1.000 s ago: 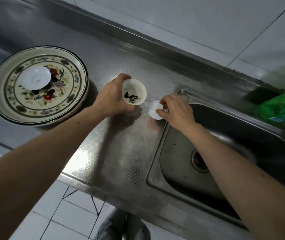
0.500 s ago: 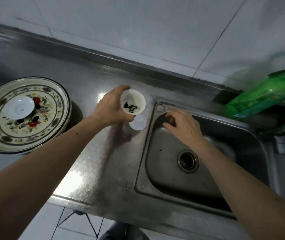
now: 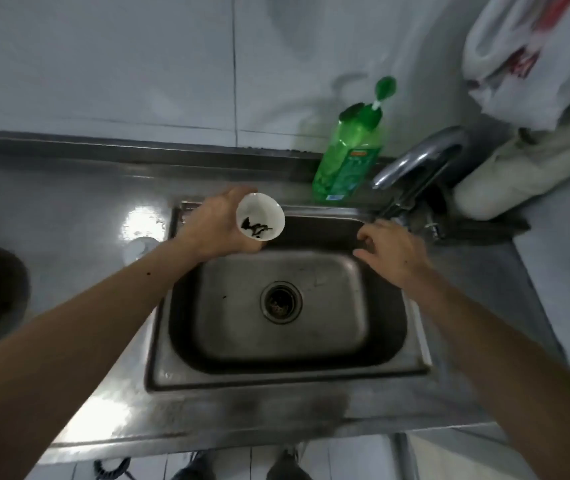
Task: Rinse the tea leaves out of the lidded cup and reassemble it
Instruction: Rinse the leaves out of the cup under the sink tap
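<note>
Both arms are bare from the hands back to where they leave the picture, with no sleeve on either forearm. The left hand [image 3: 219,227] and the right hand [image 3: 391,252] wear no gloves, and neither wrist carries a watch or band. No ring can be made out on the fingers that show. A small dark speck sits on the left forearm, a little behind the wrist. Another tiny dark dot marks the back of the right hand. Far below the hands, two dark shoes [image 3: 238,467] stand on pale floor tiles, too blurred for any detail.
</note>
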A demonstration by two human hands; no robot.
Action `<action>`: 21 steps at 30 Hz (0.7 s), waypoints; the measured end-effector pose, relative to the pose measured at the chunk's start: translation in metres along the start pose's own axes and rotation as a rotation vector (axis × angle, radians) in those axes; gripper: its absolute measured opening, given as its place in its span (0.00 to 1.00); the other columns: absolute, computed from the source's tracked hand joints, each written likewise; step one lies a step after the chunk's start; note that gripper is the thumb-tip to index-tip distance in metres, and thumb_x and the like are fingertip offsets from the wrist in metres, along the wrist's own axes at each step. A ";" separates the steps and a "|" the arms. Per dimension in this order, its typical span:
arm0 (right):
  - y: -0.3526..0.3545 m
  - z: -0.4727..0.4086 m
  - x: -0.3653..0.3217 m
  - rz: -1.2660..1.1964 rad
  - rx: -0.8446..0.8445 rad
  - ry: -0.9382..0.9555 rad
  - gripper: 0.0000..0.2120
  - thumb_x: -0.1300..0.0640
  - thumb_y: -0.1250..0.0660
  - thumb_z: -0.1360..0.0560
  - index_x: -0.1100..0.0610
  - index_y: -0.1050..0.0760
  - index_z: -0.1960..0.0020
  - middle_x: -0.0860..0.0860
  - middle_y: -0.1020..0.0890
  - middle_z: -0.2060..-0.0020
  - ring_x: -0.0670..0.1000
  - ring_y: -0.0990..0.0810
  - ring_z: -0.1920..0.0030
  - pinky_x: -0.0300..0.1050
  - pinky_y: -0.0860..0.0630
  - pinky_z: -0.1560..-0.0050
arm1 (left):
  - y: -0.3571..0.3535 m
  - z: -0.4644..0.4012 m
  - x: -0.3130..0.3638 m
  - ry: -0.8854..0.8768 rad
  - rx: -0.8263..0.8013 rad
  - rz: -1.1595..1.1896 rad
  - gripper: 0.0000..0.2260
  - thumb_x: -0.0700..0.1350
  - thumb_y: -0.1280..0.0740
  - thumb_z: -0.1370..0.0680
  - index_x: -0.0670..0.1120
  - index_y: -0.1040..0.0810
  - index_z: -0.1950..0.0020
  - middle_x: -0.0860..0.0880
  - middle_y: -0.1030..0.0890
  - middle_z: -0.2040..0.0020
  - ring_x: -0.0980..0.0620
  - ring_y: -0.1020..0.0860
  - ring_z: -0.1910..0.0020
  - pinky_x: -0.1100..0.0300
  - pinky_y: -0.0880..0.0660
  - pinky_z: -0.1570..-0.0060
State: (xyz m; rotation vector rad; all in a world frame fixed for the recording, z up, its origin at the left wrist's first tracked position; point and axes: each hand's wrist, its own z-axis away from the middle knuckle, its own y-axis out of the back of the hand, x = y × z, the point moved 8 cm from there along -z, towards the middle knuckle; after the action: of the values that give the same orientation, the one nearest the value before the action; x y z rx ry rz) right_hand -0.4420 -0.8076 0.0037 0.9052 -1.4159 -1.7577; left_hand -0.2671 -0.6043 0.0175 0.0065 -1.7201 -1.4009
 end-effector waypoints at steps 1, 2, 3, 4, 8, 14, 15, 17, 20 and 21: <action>0.002 0.002 0.017 0.016 -0.001 -0.005 0.14 0.49 0.30 0.29 0.52 0.24 0.45 0.52 0.22 0.49 0.55 0.24 0.43 0.51 0.23 0.49 | -0.009 -0.003 0.012 -0.003 0.004 0.004 0.37 0.50 0.22 0.41 0.48 0.30 0.34 0.44 0.21 0.41 0.43 0.22 0.45 0.49 0.23 0.49; 0.005 0.004 0.032 0.030 0.004 0.003 0.13 0.49 0.30 0.29 0.52 0.24 0.47 0.52 0.22 0.49 0.54 0.24 0.43 0.51 0.23 0.48 | -0.018 -0.006 0.025 -0.005 0.006 0.011 0.36 0.49 0.22 0.40 0.47 0.30 0.35 0.44 0.21 0.41 0.43 0.22 0.46 0.50 0.23 0.50; 0.009 0.005 0.045 0.038 0.018 0.021 0.13 0.49 0.29 0.30 0.52 0.23 0.48 0.52 0.22 0.49 0.55 0.24 0.43 0.52 0.23 0.48 | -0.026 -0.008 0.036 -0.005 0.011 0.021 0.35 0.48 0.21 0.40 0.47 0.29 0.35 0.44 0.21 0.42 0.43 0.22 0.46 0.52 0.24 0.51; 0.013 0.005 0.056 0.047 0.038 0.042 0.13 0.49 0.28 0.31 0.53 0.23 0.49 0.52 0.22 0.49 0.55 0.25 0.43 0.52 0.23 0.49 | -0.034 -0.010 0.047 -0.001 0.015 0.028 0.35 0.47 0.21 0.40 0.46 0.29 0.35 0.44 0.21 0.42 0.43 0.22 0.47 0.53 0.24 0.52; 0.023 0.000 0.073 0.140 0.034 0.165 0.15 0.53 0.26 0.33 0.56 0.22 0.48 0.54 0.21 0.47 0.56 0.25 0.43 0.52 0.26 0.48 | -0.055 -0.019 0.077 -0.003 0.014 0.007 0.36 0.50 0.22 0.41 0.48 0.30 0.35 0.45 0.21 0.43 0.44 0.22 0.47 0.52 0.24 0.53; 0.029 -0.011 0.076 0.233 0.096 0.222 0.11 0.55 0.28 0.31 0.55 0.20 0.49 0.53 0.18 0.48 0.57 0.24 0.45 0.51 0.29 0.46 | -0.064 -0.028 0.092 0.035 0.014 -0.027 0.38 0.52 0.22 0.42 0.50 0.31 0.34 0.46 0.21 0.41 0.44 0.22 0.45 0.45 0.23 0.49; 0.029 -0.012 0.078 0.272 0.096 0.206 0.09 0.55 0.30 0.30 0.54 0.20 0.50 0.53 0.17 0.50 0.57 0.22 0.46 0.51 0.30 0.46 | -0.063 -0.029 0.094 0.034 0.017 -0.024 0.38 0.52 0.22 0.42 0.50 0.31 0.35 0.46 0.21 0.42 0.44 0.22 0.45 0.45 0.22 0.50; 0.025 -0.016 0.085 0.291 0.044 0.147 0.06 0.57 0.34 0.27 0.55 0.19 0.52 0.55 0.16 0.54 0.58 0.19 0.50 0.49 0.27 0.49 | -0.064 -0.030 0.095 0.044 0.018 -0.010 0.37 0.51 0.22 0.42 0.49 0.31 0.35 0.46 0.21 0.42 0.45 0.23 0.46 0.46 0.22 0.49; 0.018 -0.019 0.092 0.316 -0.047 0.100 0.08 0.61 0.36 0.25 0.56 0.20 0.51 0.57 0.17 0.56 0.61 0.18 0.54 0.49 0.23 0.56 | -0.066 -0.030 0.098 0.037 0.023 0.000 0.37 0.51 0.22 0.42 0.49 0.30 0.35 0.46 0.21 0.42 0.45 0.23 0.46 0.46 0.22 0.49; 0.018 -0.020 0.092 0.323 -0.057 0.098 0.08 0.61 0.37 0.25 0.56 0.19 0.50 0.58 0.17 0.56 0.62 0.18 0.53 0.49 0.23 0.56 | -0.066 -0.030 0.098 0.034 0.024 0.001 0.37 0.51 0.22 0.42 0.49 0.30 0.35 0.46 0.21 0.42 0.45 0.23 0.46 0.46 0.22 0.49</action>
State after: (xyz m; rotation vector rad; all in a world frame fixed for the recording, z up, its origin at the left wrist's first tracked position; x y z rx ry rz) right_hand -0.4711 -0.8987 0.0095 0.6795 -1.3568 -1.4836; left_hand -0.3407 -0.7014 0.0248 0.0425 -1.7088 -1.3719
